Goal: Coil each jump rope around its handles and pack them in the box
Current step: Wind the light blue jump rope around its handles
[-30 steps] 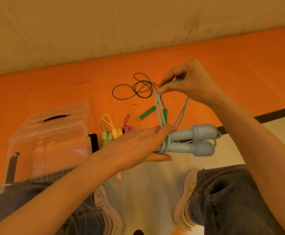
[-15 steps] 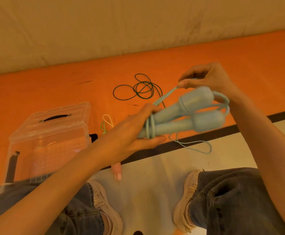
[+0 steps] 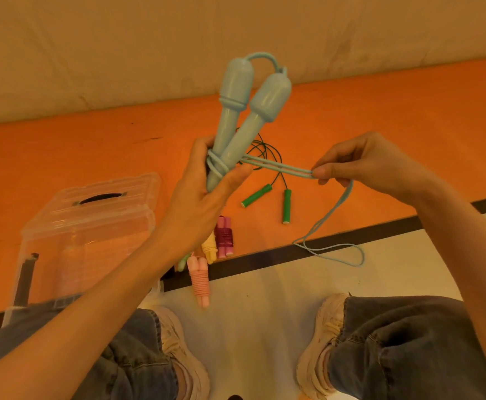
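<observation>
Head view, smooth bulbous blue handles, thin cord pinched taut

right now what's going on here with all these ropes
A person is coiling a light blue jump rope. The left hand grips its two blue handles, a few turns already around them; the right hand pinches the blue cord pulled taut. A green-handled rope lies loose on the orange floor; small coiled ropes wait beside the clear plastic box.
</observation>
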Demonstrator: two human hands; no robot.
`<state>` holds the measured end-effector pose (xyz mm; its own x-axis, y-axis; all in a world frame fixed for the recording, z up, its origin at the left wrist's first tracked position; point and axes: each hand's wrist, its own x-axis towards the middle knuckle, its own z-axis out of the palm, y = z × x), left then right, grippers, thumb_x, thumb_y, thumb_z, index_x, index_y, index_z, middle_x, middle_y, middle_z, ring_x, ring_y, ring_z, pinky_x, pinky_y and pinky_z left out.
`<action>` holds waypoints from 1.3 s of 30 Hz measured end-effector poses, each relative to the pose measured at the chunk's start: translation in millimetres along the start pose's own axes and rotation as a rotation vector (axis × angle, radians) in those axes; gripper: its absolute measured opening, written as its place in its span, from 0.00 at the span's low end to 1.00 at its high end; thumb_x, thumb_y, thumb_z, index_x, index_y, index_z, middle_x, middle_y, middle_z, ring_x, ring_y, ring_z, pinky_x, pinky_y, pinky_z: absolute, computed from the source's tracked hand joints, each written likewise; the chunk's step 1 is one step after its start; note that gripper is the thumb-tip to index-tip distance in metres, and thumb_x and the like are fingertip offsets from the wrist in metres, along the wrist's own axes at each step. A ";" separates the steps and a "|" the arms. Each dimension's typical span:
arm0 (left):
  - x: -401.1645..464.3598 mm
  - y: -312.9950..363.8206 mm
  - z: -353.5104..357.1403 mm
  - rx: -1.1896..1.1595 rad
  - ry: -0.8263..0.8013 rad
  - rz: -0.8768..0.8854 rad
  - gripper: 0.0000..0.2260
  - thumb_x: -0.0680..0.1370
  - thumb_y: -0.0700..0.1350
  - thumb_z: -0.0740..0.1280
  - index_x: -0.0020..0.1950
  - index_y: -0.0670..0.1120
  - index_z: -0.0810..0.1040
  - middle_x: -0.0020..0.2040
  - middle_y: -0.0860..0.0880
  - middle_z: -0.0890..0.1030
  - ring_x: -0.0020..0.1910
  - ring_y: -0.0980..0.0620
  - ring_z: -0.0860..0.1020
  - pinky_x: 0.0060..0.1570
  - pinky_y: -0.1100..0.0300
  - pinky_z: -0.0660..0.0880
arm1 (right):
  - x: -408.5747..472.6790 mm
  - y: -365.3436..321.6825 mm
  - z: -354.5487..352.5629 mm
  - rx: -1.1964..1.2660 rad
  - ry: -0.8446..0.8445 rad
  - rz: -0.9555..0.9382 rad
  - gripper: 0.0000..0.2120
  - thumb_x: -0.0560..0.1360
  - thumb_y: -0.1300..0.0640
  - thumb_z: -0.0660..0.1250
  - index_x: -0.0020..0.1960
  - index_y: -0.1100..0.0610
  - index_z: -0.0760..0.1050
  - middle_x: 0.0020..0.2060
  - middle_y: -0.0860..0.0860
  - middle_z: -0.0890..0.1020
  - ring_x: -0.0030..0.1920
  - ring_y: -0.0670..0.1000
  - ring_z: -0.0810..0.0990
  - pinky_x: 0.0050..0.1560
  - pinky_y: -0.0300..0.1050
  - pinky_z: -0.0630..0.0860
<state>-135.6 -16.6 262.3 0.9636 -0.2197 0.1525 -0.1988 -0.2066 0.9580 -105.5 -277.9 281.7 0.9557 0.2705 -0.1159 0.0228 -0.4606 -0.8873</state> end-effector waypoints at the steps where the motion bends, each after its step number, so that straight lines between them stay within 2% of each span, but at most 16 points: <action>1: 0.6 -0.4 0.5 0.006 0.024 -0.002 0.12 0.77 0.55 0.65 0.57 0.53 0.67 0.37 0.62 0.73 0.32 0.56 0.70 0.32 0.57 0.70 | -1.5 -0.7 3.0 -0.009 -0.037 0.013 0.05 0.66 0.54 0.73 0.41 0.54 0.84 0.32 0.52 0.84 0.27 0.43 0.72 0.30 0.32 0.70; 4: 3.3 -1.9 1.2 -0.007 0.109 -0.022 0.16 0.75 0.56 0.64 0.57 0.50 0.67 0.36 0.64 0.75 0.31 0.61 0.71 0.31 0.62 0.70 | -4.7 -4.5 9.2 -0.009 -0.163 0.047 0.05 0.69 0.59 0.73 0.44 0.56 0.84 0.35 0.54 0.85 0.28 0.45 0.74 0.31 0.33 0.72; 7: 4.4 -5.9 1.8 0.000 0.146 -0.058 0.18 0.75 0.57 0.64 0.59 0.50 0.67 0.38 0.57 0.74 0.30 0.58 0.68 0.30 0.59 0.69 | -6.7 -8.9 17.2 0.013 -0.275 0.070 0.08 0.69 0.60 0.72 0.46 0.60 0.84 0.37 0.56 0.85 0.28 0.46 0.75 0.31 0.35 0.74; 10: 3.3 -7.8 3.6 0.005 0.157 -0.074 0.20 0.74 0.58 0.64 0.60 0.49 0.66 0.39 0.52 0.73 0.29 0.57 0.66 0.28 0.61 0.67 | -6.3 -12.5 25.4 0.021 -0.349 0.095 0.08 0.68 0.59 0.72 0.46 0.60 0.84 0.36 0.56 0.85 0.27 0.45 0.75 0.31 0.35 0.74; 13: 4.1 -8.1 3.2 0.046 0.156 -0.054 0.19 0.76 0.55 0.65 0.61 0.47 0.66 0.39 0.51 0.71 0.28 0.59 0.65 0.27 0.66 0.66 | -7.8 -17.0 30.3 0.024 -0.401 0.094 0.04 0.69 0.62 0.72 0.44 0.57 0.84 0.36 0.55 0.85 0.28 0.47 0.75 0.32 0.35 0.74; 16: 5.1 -10.4 3.9 0.078 0.144 -0.061 0.17 0.78 0.50 0.65 0.62 0.45 0.65 0.37 0.53 0.71 0.27 0.60 0.66 0.26 0.68 0.65 | -10.3 -20.8 32.2 0.056 -0.450 0.095 0.04 0.68 0.60 0.73 0.42 0.55 0.84 0.37 0.56 0.85 0.30 0.49 0.75 0.34 0.36 0.75; 18: 5.3 -13.5 5.1 0.087 0.132 -0.055 0.17 0.78 0.50 0.66 0.62 0.46 0.66 0.40 0.52 0.73 0.31 0.59 0.69 0.29 0.68 0.67 | -11.0 -22.5 35.8 0.066 -0.500 0.106 0.05 0.68 0.59 0.73 0.43 0.55 0.85 0.37 0.56 0.85 0.30 0.49 0.76 0.34 0.37 0.76; 20: 5.8 -20.4 5.9 0.151 0.116 -0.038 0.16 0.77 0.52 0.67 0.61 0.49 0.66 0.48 0.48 0.75 0.40 0.55 0.73 0.35 0.69 0.68 | -11.7 -24.1 41.9 0.074 -0.560 0.119 0.06 0.68 0.59 0.73 0.44 0.56 0.85 0.37 0.56 0.85 0.30 0.49 0.76 0.34 0.38 0.76; 22: 6.4 -23.4 6.2 0.185 0.115 -0.060 0.16 0.77 0.52 0.67 0.60 0.50 0.67 0.49 0.48 0.74 0.40 0.58 0.73 0.35 0.71 0.67 | -12.2 -24.6 46.9 0.072 -0.595 0.129 0.08 0.67 0.58 0.73 0.45 0.58 0.85 0.38 0.56 0.85 0.30 0.49 0.76 0.35 0.39 0.76; 24: 6.3 -21.8 7.5 0.144 0.136 -0.106 0.16 0.78 0.50 0.67 0.61 0.46 0.68 0.43 0.53 0.74 0.33 0.63 0.72 0.32 0.72 0.67 | -11.8 -23.6 47.2 0.048 -0.606 0.148 0.11 0.67 0.57 0.73 0.47 0.61 0.84 0.38 0.57 0.85 0.30 0.50 0.76 0.36 0.39 0.76; 27: 6.4 -19.1 6.0 0.138 0.150 -0.110 0.16 0.78 0.49 0.66 0.62 0.44 0.67 0.38 0.52 0.72 0.27 0.62 0.69 0.27 0.70 0.66 | -11.7 -20.4 42.0 0.006 -0.583 0.169 0.10 0.68 0.57 0.73 0.47 0.60 0.85 0.39 0.56 0.85 0.31 0.50 0.76 0.39 0.42 0.77; 31: 12.0 -15.8 -9.4 0.242 0.184 -0.033 0.17 0.78 0.53 0.66 0.60 0.47 0.66 0.38 0.51 0.72 0.28 0.58 0.67 0.27 0.63 0.65 | -14.8 -17.2 26.7 0.049 -0.281 0.152 0.09 0.68 0.61 0.73 0.49 0.57 0.84 0.36 0.56 0.85 0.29 0.47 0.78 0.34 0.36 0.77; 34: 16.1 -21.1 -19.4 0.287 0.207 -0.027 0.19 0.78 0.54 0.66 0.64 0.48 0.66 0.39 0.55 0.72 0.28 0.59 0.68 0.28 0.64 0.65 | -20.4 -13.5 7.9 0.015 -0.129 0.134 0.09 0.66 0.58 0.74 0.46 0.55 0.85 0.34 0.55 0.85 0.31 0.51 0.77 0.32 0.33 0.75; 36: 16.7 -25.6 -23.5 0.322 0.216 -0.040 0.22 0.78 0.54 0.66 0.68 0.49 0.65 0.41 0.56 0.72 0.29 0.59 0.69 0.30 0.60 0.67 | -25.2 -13.5 1.5 -0.031 -0.187 0.129 0.10 0.64 0.54 0.74 0.44 0.53 0.86 0.34 0.55 0.84 0.31 0.53 0.74 0.30 0.34 0.71; 39: 15.5 -31.0 -25.4 0.382 0.187 -0.046 0.26 0.77 0.56 0.65 0.73 0.52 0.62 0.49 0.58 0.74 0.38 0.56 0.72 0.37 0.56 0.67 | -31.5 -18.8 5.9 -0.041 -0.422 0.120 0.10 0.66 0.50 0.72 0.44 0.52 0.86 0.30 0.54 0.82 0.28 0.48 0.70 0.28 0.36 0.66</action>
<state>-109.9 10.6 241.1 0.9818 -0.0322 0.1871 -0.1730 -0.5580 0.8116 -137.8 -272.8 299.4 0.7489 0.5309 -0.3967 -0.0608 -0.5410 -0.8388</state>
